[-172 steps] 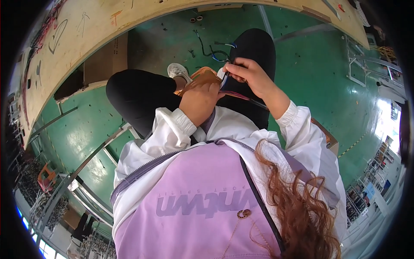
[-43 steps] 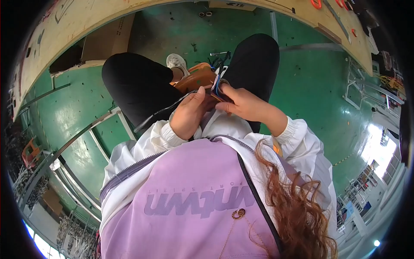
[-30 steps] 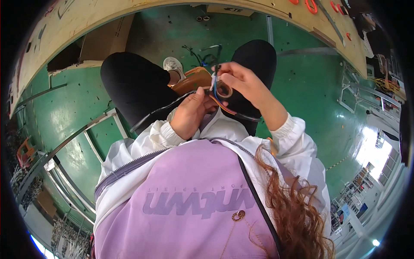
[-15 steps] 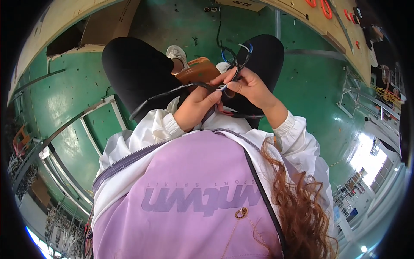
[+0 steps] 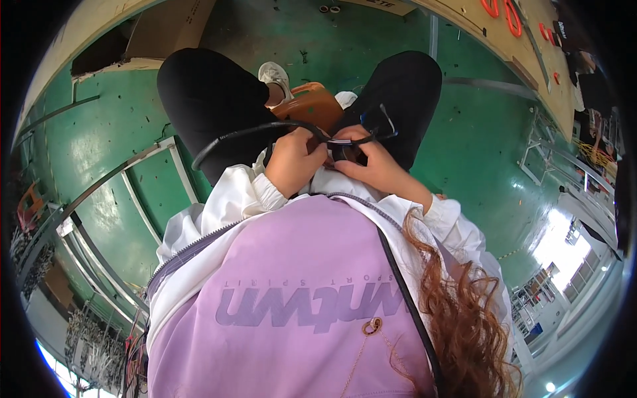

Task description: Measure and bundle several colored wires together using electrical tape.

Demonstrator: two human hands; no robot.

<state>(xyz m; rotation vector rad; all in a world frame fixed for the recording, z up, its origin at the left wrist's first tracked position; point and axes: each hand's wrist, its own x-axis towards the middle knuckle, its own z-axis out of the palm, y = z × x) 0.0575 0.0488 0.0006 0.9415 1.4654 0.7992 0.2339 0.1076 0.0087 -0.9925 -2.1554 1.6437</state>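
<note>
Floor: green [image 5: 478,166], small dark scraps on it.
Workbench: pale wood [image 5: 73,43], edge curving across top of view.
Cardboard box: upper left [image 5: 162,36], open side dark, contents can't be made out.
Sleeves: white, left [image 5: 225,199] and right [image 5: 458,229]; both forearms angle inward, hands meeting between the thighs, close to the body.
Black cable: long, sheathed [image 5: 255,127]; arches over left thigh [image 5: 206,99], runs into both hands, right end above right thigh [image 5: 411,86].
Orange item: glossy, plastic-looking [image 5: 308,109], between the legs, beyond hands; kind unclear, inside can't be seen.
Right hand: back up [image 5: 378,166], index finger laid along cable, thumb reaching left below it, gap between; grips cable lightly.
Left hand: fingers curled [image 5: 295,162], thumb and fingertips pinching cable just beside right fingertips.
Dark round piece: in right hand's gap [image 5: 344,155], partly hidden, kind unclear.
Wire ends: thin, black with blue [image 5: 385,119], bent into a loose angular loop, right of right hand.
Pale section: whitish stretch of cable [image 5: 342,141], between both hands' fingertips.
</note>
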